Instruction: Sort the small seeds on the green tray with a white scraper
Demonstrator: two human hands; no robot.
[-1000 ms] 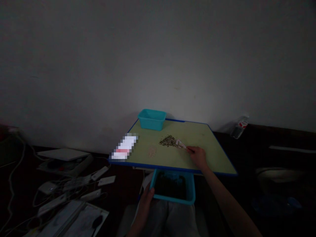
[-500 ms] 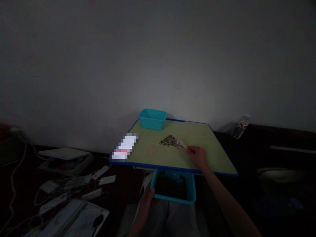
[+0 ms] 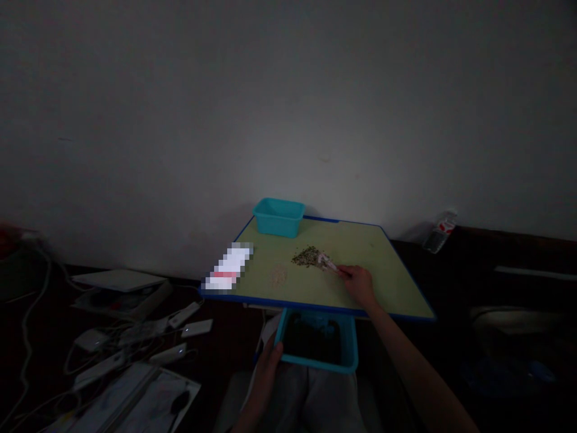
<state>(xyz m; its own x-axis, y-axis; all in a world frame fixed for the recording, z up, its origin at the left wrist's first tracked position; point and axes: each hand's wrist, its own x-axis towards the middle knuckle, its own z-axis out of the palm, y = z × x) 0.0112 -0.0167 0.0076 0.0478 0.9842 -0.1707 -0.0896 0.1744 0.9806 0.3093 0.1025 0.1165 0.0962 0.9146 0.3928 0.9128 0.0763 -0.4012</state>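
My right hand [image 3: 359,284] rests on a small green table [image 3: 387,282] with a blue rim, closed round a small pale brush [image 3: 328,263]. The brush tip touches the right edge of a pile of dark seeds [image 3: 306,257]. A smaller pale heap of grains [image 3: 278,276] lies left of it. My left hand [image 3: 268,365] grips the left rim of a teal tray [image 3: 349,341] held at my lap under the table's near edge; its inside looks dark.
A second teal tub [image 3: 278,217] stands at the table's far left corner against the white wall. A blurred white card [image 3: 228,267] lies at the table's left edge. Chargers, cables and papers [image 3: 121,355] litter the floor at left. A plastic bottle [image 3: 438,231] lies at right.
The brush tip and my right hand have slid a little left, toward the seed pile. My left hand and the tray have stayed put.
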